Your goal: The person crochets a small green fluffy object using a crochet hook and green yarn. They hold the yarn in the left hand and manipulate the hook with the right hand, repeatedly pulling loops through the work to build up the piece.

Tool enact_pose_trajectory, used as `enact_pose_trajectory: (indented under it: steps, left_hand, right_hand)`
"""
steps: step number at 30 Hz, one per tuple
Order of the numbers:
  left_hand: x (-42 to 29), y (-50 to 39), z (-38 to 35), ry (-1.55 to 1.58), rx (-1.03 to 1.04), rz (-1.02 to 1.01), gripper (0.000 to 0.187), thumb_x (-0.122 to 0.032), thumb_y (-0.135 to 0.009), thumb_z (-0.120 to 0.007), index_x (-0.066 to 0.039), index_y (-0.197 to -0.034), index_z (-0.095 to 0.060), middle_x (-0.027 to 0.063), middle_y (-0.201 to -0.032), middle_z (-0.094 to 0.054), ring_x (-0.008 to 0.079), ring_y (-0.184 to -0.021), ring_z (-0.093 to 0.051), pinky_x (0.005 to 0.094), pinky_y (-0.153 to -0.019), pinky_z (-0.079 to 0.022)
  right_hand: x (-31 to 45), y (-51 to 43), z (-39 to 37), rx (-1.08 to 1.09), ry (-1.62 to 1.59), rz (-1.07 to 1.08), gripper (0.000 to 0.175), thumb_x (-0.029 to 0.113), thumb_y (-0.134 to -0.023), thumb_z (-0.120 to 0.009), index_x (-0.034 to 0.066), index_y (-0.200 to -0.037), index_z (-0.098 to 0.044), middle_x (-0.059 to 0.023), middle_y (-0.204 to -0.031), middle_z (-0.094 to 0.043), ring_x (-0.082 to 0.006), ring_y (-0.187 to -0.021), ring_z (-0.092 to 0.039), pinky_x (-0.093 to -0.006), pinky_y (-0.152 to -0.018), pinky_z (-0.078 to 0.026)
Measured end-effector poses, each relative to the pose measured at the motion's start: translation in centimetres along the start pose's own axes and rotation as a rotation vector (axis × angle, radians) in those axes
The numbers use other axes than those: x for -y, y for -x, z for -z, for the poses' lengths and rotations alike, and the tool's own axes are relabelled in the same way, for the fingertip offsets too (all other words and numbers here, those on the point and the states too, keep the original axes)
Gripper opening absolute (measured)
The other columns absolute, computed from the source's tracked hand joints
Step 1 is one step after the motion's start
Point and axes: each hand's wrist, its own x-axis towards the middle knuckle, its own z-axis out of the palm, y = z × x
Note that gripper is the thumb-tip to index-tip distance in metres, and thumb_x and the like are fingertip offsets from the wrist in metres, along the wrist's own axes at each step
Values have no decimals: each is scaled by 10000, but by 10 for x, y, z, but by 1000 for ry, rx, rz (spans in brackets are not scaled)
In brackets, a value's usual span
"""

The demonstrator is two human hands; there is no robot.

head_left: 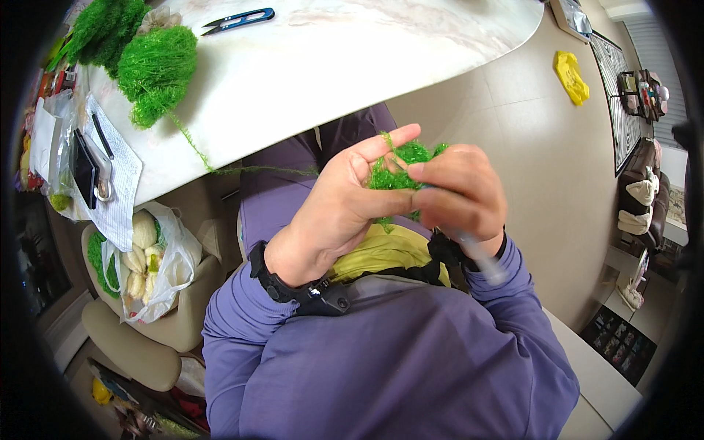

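Above my lap, my left hand (341,198) pinches a piece of fuzzy green yarn work (388,179) between thumb and fingers, its index finger stretched out with yarn over it. My right hand (467,190) is at the same piece and grips a thin tool, probably a crochet hook (478,256); its handle is blurred and sticks out below the hand. A yarn strand (190,142) runs from a bright green yarn ball (158,63) on the marble-patterned table (330,71) towards my left hand. Blue thread snips (239,21) lie near the table's far edge.
Darker green yarn (104,33), a phone (85,168), a pen (102,136) and a written sheet (118,181) are at the table's left. Below, a plastic bag (181,258) of pale yarn balls sits on a chair (192,322). A yellow bag (572,78) lies on the floor.
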Motion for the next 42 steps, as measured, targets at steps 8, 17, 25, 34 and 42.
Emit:
enact_pose_trajectory:
  steps: [8,17,25,34,42]
  left_hand:
    - [11,-4,9,-395,-77,-281,698,135,-749,-662,14,-1398,-434,-32,-937,-542,52,-824,-552,189,-778,-459]
    - [11,-2,7,-141,21,-120,704,171,-756,-606,13,-1412,-405,23,-1090,-606,108,-1009,-609,243,-905,-476]
    - [-1,-1,12,-195,135,-52,739,199,-728,-575,35,-1420,-375,74,-1188,-619,134,-1098,-588,265,-931,-475]
    - [-15,4,15,-509,160,-89,663,140,-638,-515,53,-1295,-542,59,-1109,-636,106,-997,-572,225,-913,-428]
    - [1,-2,11,-949,7,-479,545,141,-656,-565,73,-1196,-593,52,-1065,-638,51,-903,-536,190,-795,-434]
  right_hand:
    - [11,2,-12,-376,-773,-747,158,185,-1023,-440,31,-1054,-461,-179,-887,-673,-186,-760,-657,-282,-692,-522]
    - [1,-2,-3,-36,56,43,263,20,-668,-719,70,-922,-673,-85,-1009,-666,-208,-785,-630,-310,-638,-480]
    - [-1,9,-16,-259,-720,-504,169,189,-960,-567,20,-966,-567,-178,-883,-683,-236,-784,-666,-315,-669,-527]
    - [0,-3,-3,-265,-982,-860,281,317,-1049,-321,54,-1071,-415,-225,-738,-641,-250,-580,-621,-286,-552,-522]
    - [12,-3,-18,-394,-1080,-971,228,232,-1003,-485,14,-1063,-510,-194,-831,-676,-238,-740,-662,-296,-680,-534]
